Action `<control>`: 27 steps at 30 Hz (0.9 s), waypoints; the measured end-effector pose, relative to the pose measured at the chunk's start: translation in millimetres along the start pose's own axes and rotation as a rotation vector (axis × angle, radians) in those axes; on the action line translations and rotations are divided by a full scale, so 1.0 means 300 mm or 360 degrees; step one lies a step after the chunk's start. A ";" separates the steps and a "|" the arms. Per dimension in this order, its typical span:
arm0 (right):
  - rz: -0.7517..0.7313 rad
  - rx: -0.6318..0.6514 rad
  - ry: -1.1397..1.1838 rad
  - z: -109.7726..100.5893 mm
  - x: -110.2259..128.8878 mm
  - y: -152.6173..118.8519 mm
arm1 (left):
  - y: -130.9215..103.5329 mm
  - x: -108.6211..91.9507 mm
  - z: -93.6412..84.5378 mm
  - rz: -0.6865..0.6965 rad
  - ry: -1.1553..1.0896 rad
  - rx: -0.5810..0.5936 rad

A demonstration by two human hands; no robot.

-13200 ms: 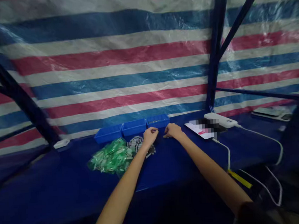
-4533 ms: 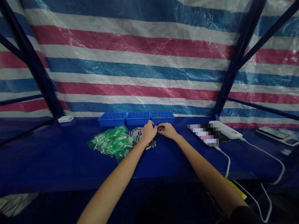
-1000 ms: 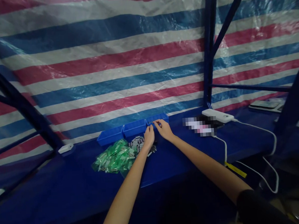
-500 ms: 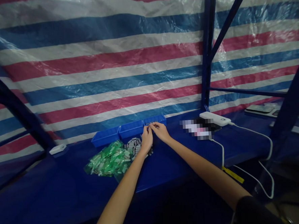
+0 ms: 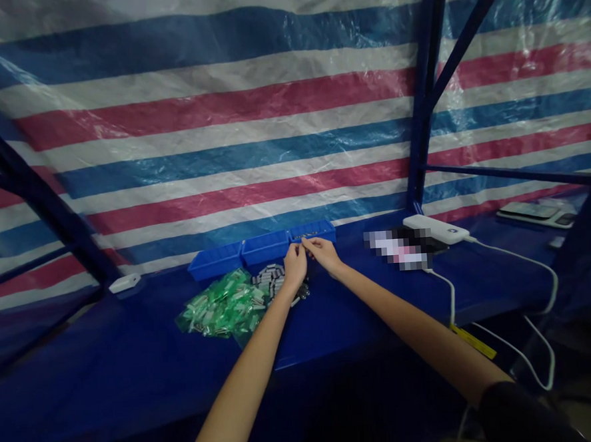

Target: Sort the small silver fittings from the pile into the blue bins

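Close together in front of the right-hand blue bin (image 5: 326,231), my left hand (image 5: 295,266) and my right hand (image 5: 322,253) meet at the fingertips. Both have their fingers pinched, and whatever is between them is too small to make out. Small pieces lie inside that bin. Beneath and left of my left wrist is a pile of small grey-and-black cylindrical pieces (image 5: 269,279), partly covered by the hand. Left of it lies a green clear plastic bag (image 5: 225,305) filled with small pale pieces.
Two more blue bins (image 5: 215,262) continue the row leftward. A white power bank (image 5: 435,228) with a white cable (image 5: 520,247) rests at the right, beside a blurred-out item. A small white device (image 5: 124,283) sits at the left. Blue rack posts (image 5: 422,120) frame the blue shelf (image 5: 149,363).
The view has shifted, so everything sits slightly further right and a little higher. My hands stay together at the fingertips before the right bin, with only slight finger movement.
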State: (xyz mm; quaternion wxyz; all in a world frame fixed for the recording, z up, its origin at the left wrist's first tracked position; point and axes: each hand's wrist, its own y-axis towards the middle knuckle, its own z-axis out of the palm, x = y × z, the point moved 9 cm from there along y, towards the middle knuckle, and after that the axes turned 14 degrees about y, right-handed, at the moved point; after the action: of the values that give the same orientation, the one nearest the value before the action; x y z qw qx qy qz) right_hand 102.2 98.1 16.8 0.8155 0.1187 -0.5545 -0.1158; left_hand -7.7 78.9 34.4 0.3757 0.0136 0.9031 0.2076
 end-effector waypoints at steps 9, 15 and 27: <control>0.0006 -0.0136 -0.0374 -0.095 0.007 0.035 | 0.031 0.091 -0.107 -0.0326 -0.0228 -0.0290; -0.0057 0.0140 -0.0101 -0.054 0.039 0.051 | 0.041 0.114 -0.113 -0.0424 -0.0487 -0.0336; -0.0062 0.1034 -0.1039 0.058 -0.022 -0.034 | 0.042 0.101 -0.098 -0.0394 -0.0509 -0.0301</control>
State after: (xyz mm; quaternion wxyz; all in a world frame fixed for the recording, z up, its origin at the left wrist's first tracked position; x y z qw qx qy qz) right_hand 83.0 89.4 13.9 0.5164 0.3358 -0.7876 0.0176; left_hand -51.1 85.1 37.3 0.5365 -0.1001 0.8032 0.2389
